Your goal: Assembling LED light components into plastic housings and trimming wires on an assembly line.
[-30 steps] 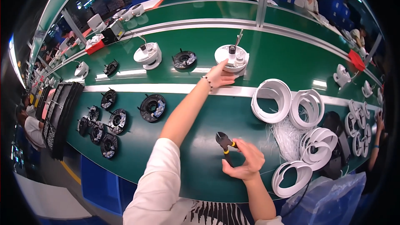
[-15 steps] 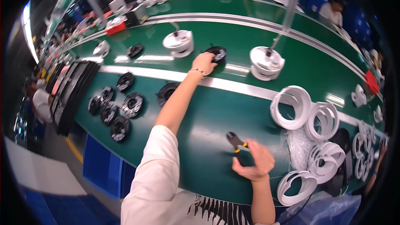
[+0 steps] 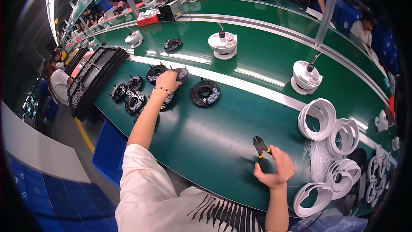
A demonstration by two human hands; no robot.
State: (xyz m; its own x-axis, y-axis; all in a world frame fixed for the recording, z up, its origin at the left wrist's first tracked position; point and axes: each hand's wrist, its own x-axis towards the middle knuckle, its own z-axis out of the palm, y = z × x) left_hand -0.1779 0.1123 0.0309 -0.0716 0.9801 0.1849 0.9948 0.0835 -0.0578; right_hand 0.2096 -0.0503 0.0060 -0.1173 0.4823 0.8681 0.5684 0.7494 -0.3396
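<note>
My left hand (image 3: 168, 80), a beaded bracelet at its wrist, grips a round black plastic part (image 3: 183, 73) by its edge. It is above a cluster of similar parts, among them a prong-edged black part (image 3: 155, 73) just beyond the fingers. Another black disc part (image 3: 205, 93), with whitish and blue pieces on it, lies apart to the right. My right hand (image 3: 279, 168) is around the handles of a pair of cutting pliers (image 3: 260, 145), black with yellow bands. Their jaws point away from me, and the handles are spread. The palm partly hides the handles.
White round housings (image 3: 222, 45) with wires stand on the green conveyor (image 3: 253, 56) beyond a pale rail. White rings (image 3: 316, 119) and a bundle of clear strips (image 3: 318, 159) lie to the right. Stacked black trays (image 3: 92, 73) stand left. Other people work beyond.
My left hand has brought the black part from the conveyor leftward and nearer, over the cluster. The view has turned left. My right hand still holds the pliers.
</note>
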